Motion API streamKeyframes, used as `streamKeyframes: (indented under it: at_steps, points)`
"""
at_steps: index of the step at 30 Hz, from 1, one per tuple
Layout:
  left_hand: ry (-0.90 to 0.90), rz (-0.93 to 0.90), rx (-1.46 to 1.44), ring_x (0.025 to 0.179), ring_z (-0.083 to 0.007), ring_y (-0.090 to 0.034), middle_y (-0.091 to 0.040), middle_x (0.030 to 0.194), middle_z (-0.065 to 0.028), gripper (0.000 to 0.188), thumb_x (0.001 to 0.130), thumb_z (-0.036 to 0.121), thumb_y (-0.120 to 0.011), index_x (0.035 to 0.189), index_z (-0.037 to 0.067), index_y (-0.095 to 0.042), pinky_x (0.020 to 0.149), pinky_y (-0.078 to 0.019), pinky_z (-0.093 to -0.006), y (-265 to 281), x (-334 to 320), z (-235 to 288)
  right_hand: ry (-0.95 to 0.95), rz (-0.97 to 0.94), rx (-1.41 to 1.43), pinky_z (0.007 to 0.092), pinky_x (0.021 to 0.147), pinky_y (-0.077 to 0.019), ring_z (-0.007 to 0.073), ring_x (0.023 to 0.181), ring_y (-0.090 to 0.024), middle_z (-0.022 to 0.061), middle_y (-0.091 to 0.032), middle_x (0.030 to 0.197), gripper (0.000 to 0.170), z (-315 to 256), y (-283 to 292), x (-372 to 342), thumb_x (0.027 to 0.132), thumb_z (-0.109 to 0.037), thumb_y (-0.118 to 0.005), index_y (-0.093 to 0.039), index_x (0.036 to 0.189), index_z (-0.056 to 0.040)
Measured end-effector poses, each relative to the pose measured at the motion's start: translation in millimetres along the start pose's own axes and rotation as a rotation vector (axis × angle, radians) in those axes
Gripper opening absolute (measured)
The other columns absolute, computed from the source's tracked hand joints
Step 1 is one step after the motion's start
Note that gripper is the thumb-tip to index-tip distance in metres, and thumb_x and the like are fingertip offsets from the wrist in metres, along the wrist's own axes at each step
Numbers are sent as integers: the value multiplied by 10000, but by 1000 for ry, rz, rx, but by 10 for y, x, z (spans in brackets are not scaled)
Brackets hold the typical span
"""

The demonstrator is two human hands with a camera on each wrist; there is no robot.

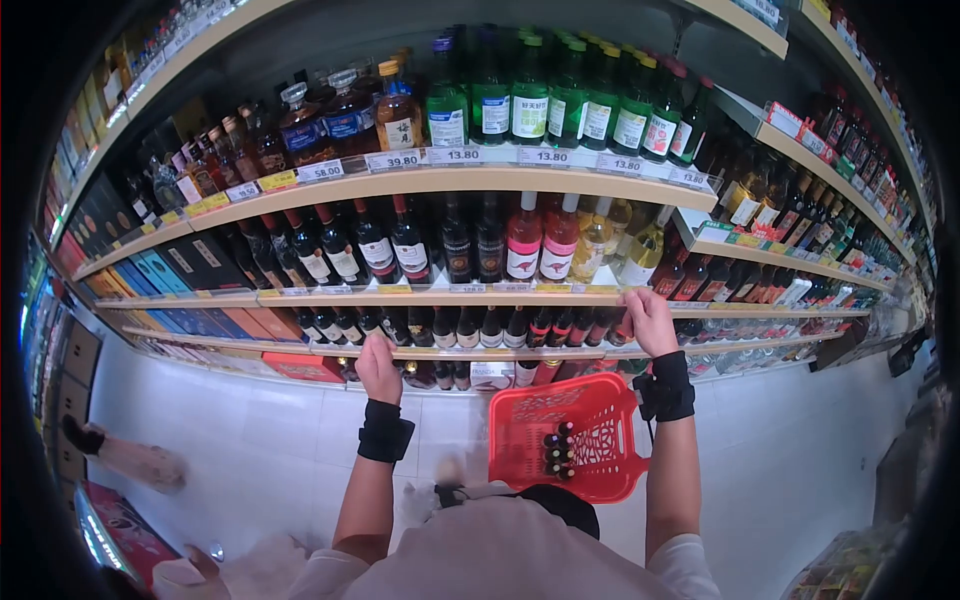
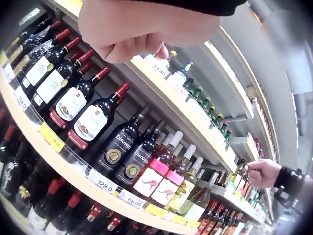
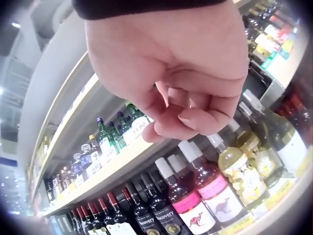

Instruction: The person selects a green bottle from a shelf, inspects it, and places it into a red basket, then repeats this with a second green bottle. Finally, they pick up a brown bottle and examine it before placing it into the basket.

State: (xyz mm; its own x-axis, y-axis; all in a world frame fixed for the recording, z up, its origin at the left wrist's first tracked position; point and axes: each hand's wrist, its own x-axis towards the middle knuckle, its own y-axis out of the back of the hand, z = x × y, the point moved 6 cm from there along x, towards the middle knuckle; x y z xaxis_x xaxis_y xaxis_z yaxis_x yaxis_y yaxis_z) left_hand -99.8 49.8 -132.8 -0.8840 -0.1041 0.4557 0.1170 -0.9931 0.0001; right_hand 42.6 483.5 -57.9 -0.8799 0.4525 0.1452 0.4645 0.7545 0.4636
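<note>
My left hand is held up in front of the lower shelves, its fingers loosely curled around nothing; in the left wrist view the same hand covers part of the shelf above the red-capped wine bottles. The right hand is near the shelf edge below a clear-yellow bottle, and whether it touches that edge I cannot tell. In the right wrist view this hand has bent fingers and an empty palm, above pink-labelled bottles.
A red basket with several dark bottles is below, between the hands. Green bottles line the upper shelf. Dark wine bottles stand to the left. At the lower left, part of another person shows on the pale floor.
</note>
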Motion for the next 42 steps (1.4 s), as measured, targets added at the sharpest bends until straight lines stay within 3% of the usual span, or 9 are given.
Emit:
streamKeyframes:
  at_steps: [1, 5, 11, 22, 27, 30, 31, 39, 42]
  points:
    - [138, -50, -167, 590, -32, -367, -412, 631, 44, 277, 1029, 205, -447, 834, 31, -539, 547, -301, -217, 22, 60, -133, 52, -3, 51, 250, 491, -420, 86, 504, -524, 42, -590, 598, 176, -74, -28, 98, 954, -128, -487, -592, 941, 12]
    - [75, -96, -249, 540, -20, -390, -479, 662, 32, 86, 1007, 141, -480, 1045, 71, -514, 480, -286, -178, -43, 266, -78, 153, -2, 85, 249, 544, -456, 81, 568, -559, 57, -627, 746, 112, -562, -119, 431, 904, -58, -543, -582, 970, 25]
    - [128, -71, -319, 586, -40, -476, -509, 716, 17, 120, 944, 49, -563, 1022, 71, -475, 507, -370, -185, 63, 398, -131, 283, 25, -55, 246, 562, -452, 77, 599, -559, 22, -605, 698, 169, -1275, -355, 918, 894, -154, -621, -612, 894, 14]
    - [187, -100, -392, 553, -43, -484, -561, 757, -8, 76, 984, 122, -539, 988, 47, -530, 473, -359, -177, 282, 629, -339, 440, 60, -120, 288, 719, -498, 156, 773, -630, 74, -670, 829, 223, -2200, -934, 1756, 842, -193, -661, -651, 932, 11]
    - [219, -130, -382, 565, -54, -520, -616, 796, -38, 251, 1023, 217, -476, 916, 20, -587, 465, -362, -185, 378, 778, -521, 451, 145, -217, 324, 776, -507, 199, 840, -659, 127, -678, 949, 465, -2558, -1124, 1965, 800, -325, -713, -606, 1091, 22]
    - [237, -188, -431, 574, -44, -517, -622, 841, -35, 221, 1009, 190, -507, 922, 10, -603, 485, -373, -168, 400, 840, -628, 433, 193, -237, 328, 795, -510, 215, 866, -664, 142, -668, 1012, 550, -2650, -1269, 2060, 789, -371, -725, -587, 1144, 26]
    - [222, -190, -422, 578, -49, -526, -625, 844, -36, 216, 1007, 184, -507, 925, 9, -605, 486, -375, -169, 407, 863, -633, 426, 196, -261, 341, 825, -511, 243, 907, -663, 164, -656, 1059, 673, -2636, -1316, 2136, 769, -430, -737, -543, 1214, 36]
    - [268, -240, -454, 649, -61, -572, -634, 892, -41, 109, 978, 116, -534, 1052, 37, -548, 508, -399, -173, 397, 916, -535, 422, 345, -384, 386, 911, -490, 380, 1046, -629, 307, -618, 1110, 881, -2756, -1738, 2323, 719, -504, -761, -451, 1236, 138]
    - [264, -242, -470, 651, -49, -552, -615, 875, -24, 107, 969, 114, -551, 1052, 53, -522, 517, -396, -168, 441, 923, -541, 360, 371, -461, 402, 914, -493, 394, 1054, -627, 316, -621, 1109, 907, -2764, -1848, 2322, 705, -510, -769, -441, 1239, 146]
